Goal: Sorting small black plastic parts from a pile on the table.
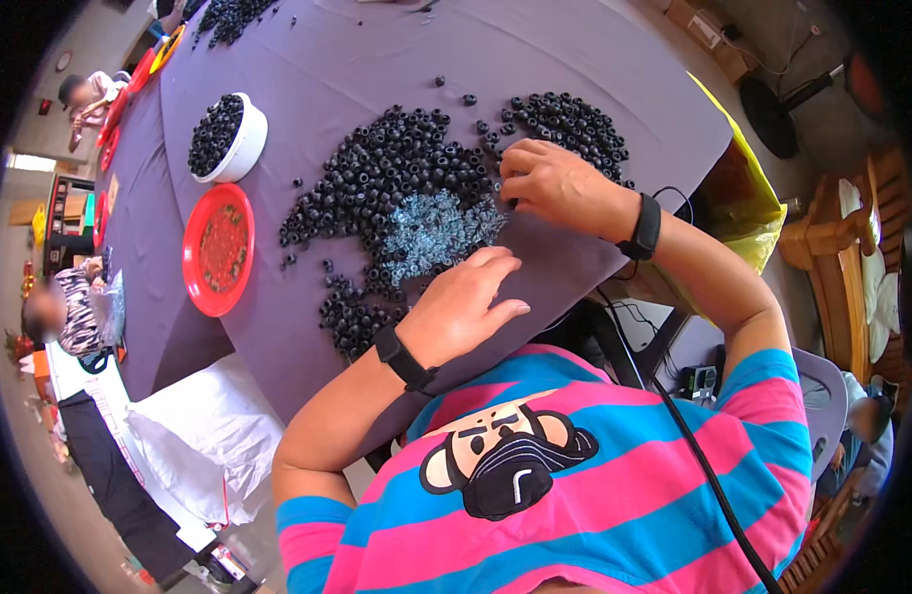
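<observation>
On the grey-purple cloth lies a wide heap of small black round pieces with holes, like beads or caps (392, 163). Against its near side sits a pile of tiny clear-bluish plastic pieces (431, 233). My left hand (463, 305) is just nearer than that pile, fingers stretched out and thumb apart, holding nothing I can see. My right hand (565, 188) is at the right end of the heap with its fingers curled together. A dark piece shows by its fingertips, but what it grips is mostly hidden. A second black heap (575, 129) lies just beyond my right hand.
A white tub (248, 144) of black pieces stands at the left, beside a red plate (191, 247) with small bits in it. More black pieces (233, 18) lie at the far left. A yellow-rimmed bag (763, 208) hangs off the right edge. Other people sit around.
</observation>
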`<state>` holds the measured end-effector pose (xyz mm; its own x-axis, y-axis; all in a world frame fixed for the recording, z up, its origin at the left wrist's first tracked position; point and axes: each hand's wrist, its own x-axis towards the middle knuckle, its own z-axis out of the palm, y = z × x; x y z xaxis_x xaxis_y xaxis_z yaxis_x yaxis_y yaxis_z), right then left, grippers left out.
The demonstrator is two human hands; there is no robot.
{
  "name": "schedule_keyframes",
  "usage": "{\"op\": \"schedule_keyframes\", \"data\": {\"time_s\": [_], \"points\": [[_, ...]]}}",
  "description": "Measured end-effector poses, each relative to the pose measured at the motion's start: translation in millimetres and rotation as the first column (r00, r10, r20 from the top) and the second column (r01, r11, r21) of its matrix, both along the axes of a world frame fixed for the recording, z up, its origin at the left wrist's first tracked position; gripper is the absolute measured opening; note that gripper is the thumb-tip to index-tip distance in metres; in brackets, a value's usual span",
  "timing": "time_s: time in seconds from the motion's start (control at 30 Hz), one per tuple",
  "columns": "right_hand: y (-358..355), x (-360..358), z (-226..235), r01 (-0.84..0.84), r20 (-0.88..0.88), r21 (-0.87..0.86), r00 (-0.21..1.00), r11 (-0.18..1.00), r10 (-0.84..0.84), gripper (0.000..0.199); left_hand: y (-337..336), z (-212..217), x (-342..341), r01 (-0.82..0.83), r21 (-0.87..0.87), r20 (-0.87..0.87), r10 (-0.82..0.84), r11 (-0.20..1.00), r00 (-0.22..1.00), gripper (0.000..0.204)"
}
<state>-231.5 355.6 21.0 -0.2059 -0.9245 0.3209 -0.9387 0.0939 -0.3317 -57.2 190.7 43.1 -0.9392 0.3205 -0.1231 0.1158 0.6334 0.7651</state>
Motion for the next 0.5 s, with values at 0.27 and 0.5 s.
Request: {"op": "schedule_keyframes", "data": {"time_s": [0.27,0.5], "points": [[22.1,-22.0,-4.8,0.065,-0.058,0.031,0.996,0.997,-0.063,0.02,-2.6,0.3,1.1,0.001,0.023,-0.026,0.0,1.0,1.0,0.044],[14.2,-29.7,8.6,0.138,-0.022,0.048,0.99,0.989,-0.137,0.021,0.6,-4.4,-1.9,0.023,0.03,-0.034,-0.022,0.999,0.999,0.045]]}}
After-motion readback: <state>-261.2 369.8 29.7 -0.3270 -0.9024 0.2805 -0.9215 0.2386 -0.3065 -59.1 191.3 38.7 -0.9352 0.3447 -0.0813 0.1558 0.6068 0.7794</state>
